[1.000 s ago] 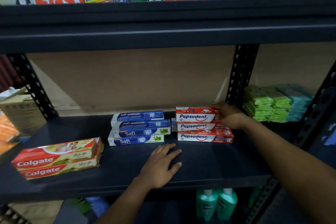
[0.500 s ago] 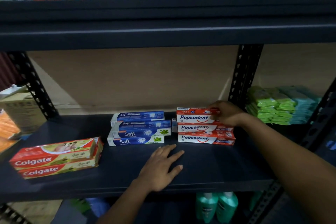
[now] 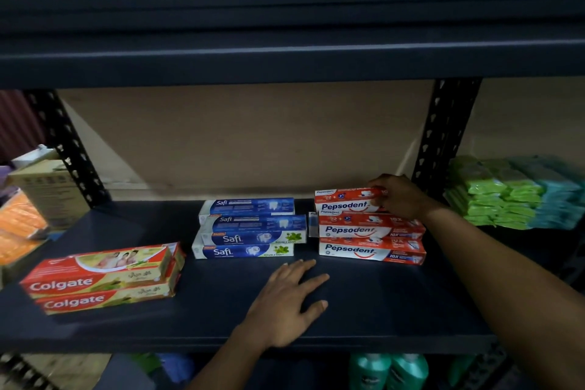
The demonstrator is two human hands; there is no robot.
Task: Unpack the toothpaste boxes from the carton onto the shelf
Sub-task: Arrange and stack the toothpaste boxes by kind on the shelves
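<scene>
While left hand rests flat on shelf, right hand grips top Pepsodent box lying left-to-right.

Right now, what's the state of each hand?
Left hand: open, resting flat on the shelf.
Right hand: gripping the end of the top Pepsodent box.

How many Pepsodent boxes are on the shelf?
3, stacked right of the Safi boxes: top box held by the right hand, middle box, bottom box. More may hide behind.
</scene>
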